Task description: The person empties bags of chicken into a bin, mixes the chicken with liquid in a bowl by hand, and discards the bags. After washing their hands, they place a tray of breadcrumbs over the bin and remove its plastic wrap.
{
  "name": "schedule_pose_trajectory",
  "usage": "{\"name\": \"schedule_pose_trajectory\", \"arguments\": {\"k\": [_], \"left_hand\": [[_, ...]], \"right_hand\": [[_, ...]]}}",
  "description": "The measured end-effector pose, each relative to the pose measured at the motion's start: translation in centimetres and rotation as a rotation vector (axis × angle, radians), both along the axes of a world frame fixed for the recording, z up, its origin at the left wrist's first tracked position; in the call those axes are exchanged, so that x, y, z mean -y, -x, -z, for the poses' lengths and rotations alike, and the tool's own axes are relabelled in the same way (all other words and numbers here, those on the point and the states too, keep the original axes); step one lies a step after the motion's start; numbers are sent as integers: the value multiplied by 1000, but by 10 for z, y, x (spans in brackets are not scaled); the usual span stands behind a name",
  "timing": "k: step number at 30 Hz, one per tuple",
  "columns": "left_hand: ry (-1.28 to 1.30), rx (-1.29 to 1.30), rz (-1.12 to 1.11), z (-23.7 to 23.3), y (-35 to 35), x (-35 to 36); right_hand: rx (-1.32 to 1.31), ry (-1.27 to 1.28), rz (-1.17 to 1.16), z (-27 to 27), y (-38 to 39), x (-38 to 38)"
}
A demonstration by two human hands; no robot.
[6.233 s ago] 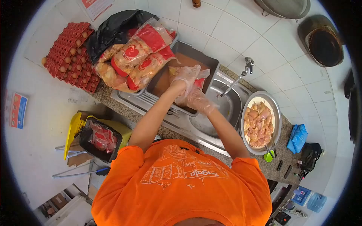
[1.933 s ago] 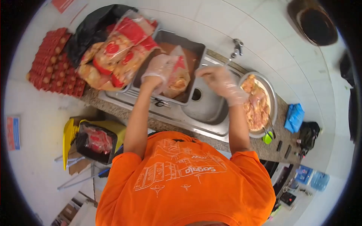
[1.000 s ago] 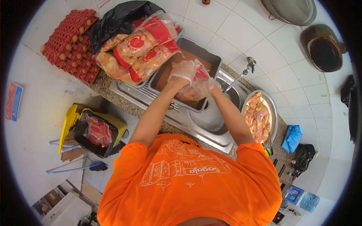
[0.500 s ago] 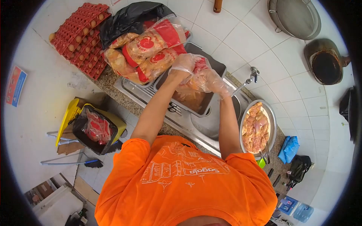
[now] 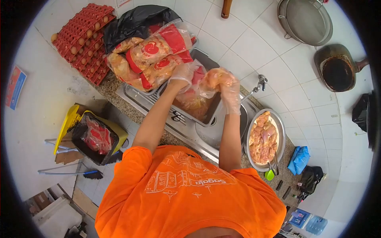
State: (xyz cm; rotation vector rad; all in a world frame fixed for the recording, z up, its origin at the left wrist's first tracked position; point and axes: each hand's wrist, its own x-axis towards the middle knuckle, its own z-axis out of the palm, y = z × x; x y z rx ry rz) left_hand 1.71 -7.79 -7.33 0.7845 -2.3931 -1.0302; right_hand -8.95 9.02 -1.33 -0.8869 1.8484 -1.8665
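My left hand [image 5: 183, 74], in a clear plastic glove, grips a red and clear plastic bag [image 5: 197, 77] above the grey tub [image 5: 217, 104]. In my right hand [image 5: 230, 88], also gloved, is a piece of raw chicken [image 5: 217, 78], beside the bag's opening. Below both hands, more raw chicken [image 5: 196, 106] lies in the tub, which rests over the steel sink [image 5: 204, 133]. Packed bags of chicken [image 5: 149, 53] are piled to the left of the tub.
A metal bowl of chicken pieces [image 5: 282, 139] stands right of the tap [image 5: 262, 82]. Red egg trays [image 5: 81, 37] are stacked at upper left. An open yellow-and-black bin [image 5: 119, 139] stands lower left. Scissors [image 5: 175, 116] lie on the drainboard. A blue bag [image 5: 299, 160] is at right.
My hands have moved apart. The chicken piece now shows outside the bag in my right hand, which was against the bag before. The whole view has shifted slightly.
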Motion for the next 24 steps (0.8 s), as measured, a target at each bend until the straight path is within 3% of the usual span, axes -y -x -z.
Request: {"name": "schedule_pose_trajectory", "arguments": {"k": [2, 4, 5, 7, 9, 12, 14, 16, 18, 19, 20, 22, 24], "left_hand": [[-74, -112, -21, 1, -4, -4], [-307, -146, -110, -2, -6, -12], [-304, -145, -98, -15, -11, -17], [-203, -44, -143, -50, -18, -29], [-32, -238, -79, -17, -12, -19], [-202, -128, -17, -12, -3, -11], [-198, -113, -17, -9, 3, -13], [-102, 19, -41, -10, -5, -9], [-99, 19, -69, -27, -14, -20], [-217, -18, -63, -39, -15, -27], [-336, -61, -54, -45, -17, -28], [-293, -64, -61, -48, -17, -22], [-398, 129, -39, -91, -28, -28]], "right_hand": [[137, -53, -64, -30, 0, -1], [-14, 43, -128, -33, 6, 10], [-15, 47, -116, -38, 4, 11], [-220, -199, -113, -44, -6, 14], [-309, -177, -89, -34, -8, 5], [-281, -140, 66, -20, 8, -28], [67, 183, -243, -43, 11, -66], [-219, 245, -48, -60, 24, -103], [0, 225, 388, -100, 6, -150], [-82, 272, 283, -106, 28, -179], [-76, 156, 645, -116, 33, -201], [-351, -46, 820, -109, 48, -259], [-288, -58, 826, -88, 62, -304]]}}
